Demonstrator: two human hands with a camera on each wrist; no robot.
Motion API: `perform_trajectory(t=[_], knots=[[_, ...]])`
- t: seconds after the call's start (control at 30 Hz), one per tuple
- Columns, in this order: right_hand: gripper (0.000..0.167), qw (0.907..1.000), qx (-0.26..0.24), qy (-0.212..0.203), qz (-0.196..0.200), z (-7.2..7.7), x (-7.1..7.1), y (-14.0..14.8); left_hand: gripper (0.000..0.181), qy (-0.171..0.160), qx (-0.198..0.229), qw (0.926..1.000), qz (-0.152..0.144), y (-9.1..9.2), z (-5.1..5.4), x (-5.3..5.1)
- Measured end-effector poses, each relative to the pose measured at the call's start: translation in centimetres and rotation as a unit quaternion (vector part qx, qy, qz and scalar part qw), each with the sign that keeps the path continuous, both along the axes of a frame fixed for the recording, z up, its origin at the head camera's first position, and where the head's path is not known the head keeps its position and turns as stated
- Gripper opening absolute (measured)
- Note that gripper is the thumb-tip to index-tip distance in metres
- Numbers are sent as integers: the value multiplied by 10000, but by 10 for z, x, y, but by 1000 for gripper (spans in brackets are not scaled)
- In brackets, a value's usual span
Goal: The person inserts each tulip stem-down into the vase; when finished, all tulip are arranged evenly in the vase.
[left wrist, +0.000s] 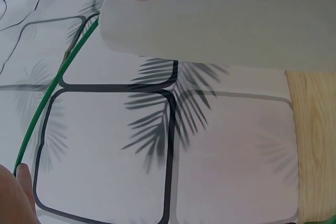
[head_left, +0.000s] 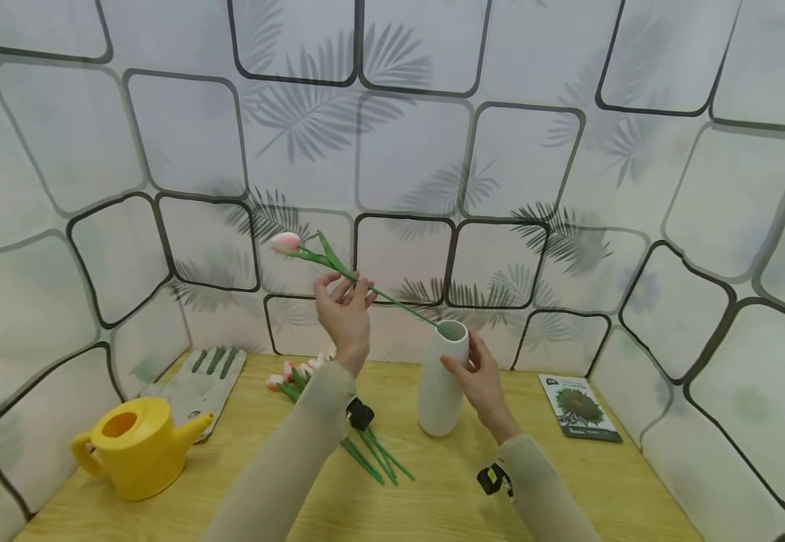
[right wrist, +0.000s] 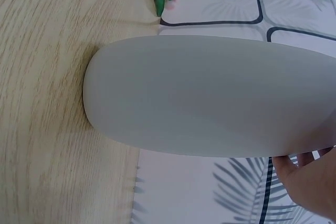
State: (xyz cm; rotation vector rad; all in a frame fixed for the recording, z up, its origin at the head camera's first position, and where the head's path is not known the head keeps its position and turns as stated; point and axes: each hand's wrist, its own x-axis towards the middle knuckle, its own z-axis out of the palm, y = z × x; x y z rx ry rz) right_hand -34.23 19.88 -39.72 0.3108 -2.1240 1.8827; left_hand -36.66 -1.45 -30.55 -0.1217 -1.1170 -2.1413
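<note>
A pink artificial tulip (head_left: 287, 242) with green leaves slants down to the right, its stem end inside the mouth of a white vase (head_left: 441, 384). My left hand (head_left: 346, 316) pinches the stem just below the leaves. The vase stands upright on the table, and my right hand (head_left: 480, 376) grips its upper right side. In the left wrist view the green stem (left wrist: 58, 80) runs from my fingers to the vase rim. The right wrist view shows the vase body (right wrist: 199, 98) large, with my right hand (right wrist: 312, 182) around its upper part.
More pink tulips (head_left: 290, 374) lie on the wooden table (head_left: 257, 452), partly behind my left forearm. A yellow watering can (head_left: 138, 452) and grey-white gloves (head_left: 205, 380) are at the left. A seed packet with a sunflower picture (head_left: 578, 406) lies at the right. Patterned cloth (head_left: 406, 165) surrounds the table.
</note>
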Motion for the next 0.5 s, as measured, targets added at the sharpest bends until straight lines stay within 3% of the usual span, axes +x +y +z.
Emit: perform_trajectory(t=[0.23,0.5], knots=[[72,9999,106,-23,-27,18,18,-6,37,75,-340,9994,3,7,0,-1],[72,9999,35,-92,59,20,19,-6,34,203,-1025,9945,27,19,-4,-2]])
